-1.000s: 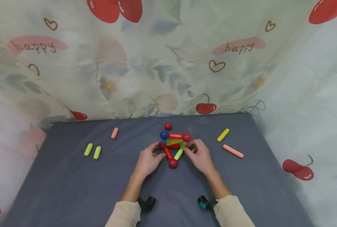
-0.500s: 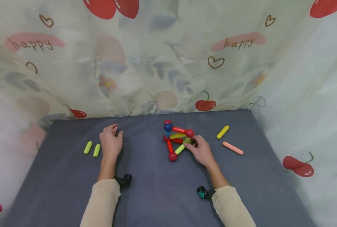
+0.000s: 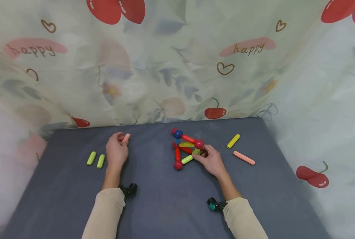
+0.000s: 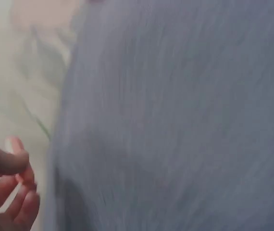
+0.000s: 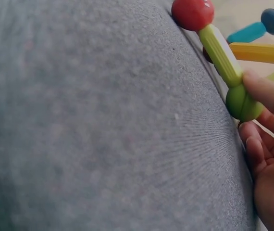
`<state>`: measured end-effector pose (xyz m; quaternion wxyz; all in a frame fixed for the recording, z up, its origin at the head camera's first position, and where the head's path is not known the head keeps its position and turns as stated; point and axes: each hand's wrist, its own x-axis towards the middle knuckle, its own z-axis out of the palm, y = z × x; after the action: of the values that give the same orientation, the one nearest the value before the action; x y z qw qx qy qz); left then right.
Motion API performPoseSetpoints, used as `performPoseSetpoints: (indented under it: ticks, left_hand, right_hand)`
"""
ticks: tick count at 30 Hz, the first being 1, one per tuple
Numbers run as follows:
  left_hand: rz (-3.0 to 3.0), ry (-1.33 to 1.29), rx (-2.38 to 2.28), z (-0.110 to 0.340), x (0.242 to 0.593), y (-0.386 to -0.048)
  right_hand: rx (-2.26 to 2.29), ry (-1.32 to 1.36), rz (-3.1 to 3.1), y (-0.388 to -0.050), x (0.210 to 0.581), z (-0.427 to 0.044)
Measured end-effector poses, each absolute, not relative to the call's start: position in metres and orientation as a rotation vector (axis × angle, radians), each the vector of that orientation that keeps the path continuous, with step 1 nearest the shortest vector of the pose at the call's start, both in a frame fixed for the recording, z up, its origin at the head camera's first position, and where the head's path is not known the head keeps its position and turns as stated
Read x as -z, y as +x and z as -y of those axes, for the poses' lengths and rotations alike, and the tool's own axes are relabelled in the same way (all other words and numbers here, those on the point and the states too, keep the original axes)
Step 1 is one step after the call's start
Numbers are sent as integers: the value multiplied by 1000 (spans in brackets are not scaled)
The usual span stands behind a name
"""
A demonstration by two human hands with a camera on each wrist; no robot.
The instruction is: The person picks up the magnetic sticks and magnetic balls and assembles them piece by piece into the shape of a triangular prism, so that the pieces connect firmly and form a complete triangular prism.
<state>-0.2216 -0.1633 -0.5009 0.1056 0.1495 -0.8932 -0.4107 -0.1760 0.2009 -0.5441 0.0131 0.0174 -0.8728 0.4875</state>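
In the head view my left hand [image 3: 117, 151] pinches a short salmon-pink rod [image 3: 125, 138] between thumb and fingers. That rod [image 4: 16, 144] is blurred at the lower left of the left wrist view. My right hand [image 3: 211, 161] grips a green ball [image 5: 242, 103] at the right corner of a stick-and-ball frame. A light-green rod [image 5: 221, 55] joins this ball to a red ball [image 3: 178, 165] at the near corner. A blue ball [image 3: 178, 134] and a red ball [image 3: 199, 144] stand on top, joined by a red rod [image 3: 188, 138]. My fingers partly hide the green ball.
Two light-green rods [image 3: 91, 158] lie left of my left hand. On the right lie a yellow rod [image 3: 233, 141] and a long pink rod [image 3: 244, 158]. Another red ball [image 3: 174, 131] shows behind the blue one. A patterned cloth [image 3: 165, 86] hangs behind the dark table [image 3: 162, 205].
My left hand has left the frame, moved left and picked up the short pink rod from the table. My right hand stays on the frame, which has turned slightly.
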Motion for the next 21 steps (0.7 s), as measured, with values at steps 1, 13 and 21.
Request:
performPoseSetpoints:
  ticks: [1,13,21]
  left_hand:
    - [2614,363,1236,155,499,-217]
    - [2607,-270,1706,64,488,-168]
    - [2707,-258,1604,46,510,-167]
  right_hand:
    - [-1521,47,2719,-175,544,-202]
    - [-1535,63,2739,-174,543,-200]
    - [-1498,35,2755,-172,542,-200]
